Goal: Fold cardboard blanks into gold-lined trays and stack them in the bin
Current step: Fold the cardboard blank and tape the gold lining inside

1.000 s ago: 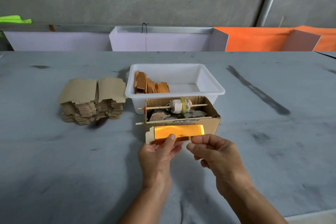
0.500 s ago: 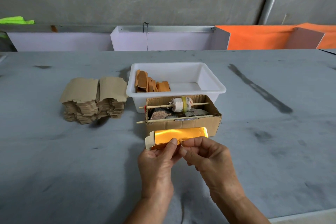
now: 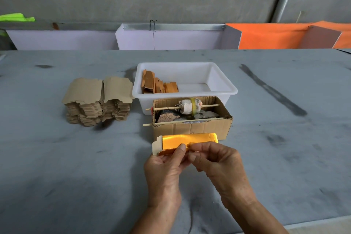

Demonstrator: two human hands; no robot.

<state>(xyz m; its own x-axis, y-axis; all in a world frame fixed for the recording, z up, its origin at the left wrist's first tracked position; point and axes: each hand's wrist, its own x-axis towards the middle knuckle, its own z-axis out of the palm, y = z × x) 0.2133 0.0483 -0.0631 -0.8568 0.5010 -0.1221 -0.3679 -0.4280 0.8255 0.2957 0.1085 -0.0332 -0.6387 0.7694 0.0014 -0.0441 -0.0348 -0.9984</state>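
While the grey table [image 3: 57, 167] carries everything, I list what stands on it by size. White bin [image 3: 230, 89], centre back: a short row of finished trays [image 3: 157, 85] stands at its left end, most of its floor bare, so I judge the job barely begun. Stack of flat blanks [image 3: 98, 102], left of the bin, tall; much folding left. Open cardboard box [image 3: 191, 129], touching the bin's front wall, holding sticks and a wrapped roll. Current tray [image 3: 187, 139], held just in front of that box, gold lining facing up, one end flap unfolded. My left hand [image 3: 163, 169] pinches its near wall, thumb on the gold; my right hand [image 3: 218, 161] pinches the same edge with curled fingertips.
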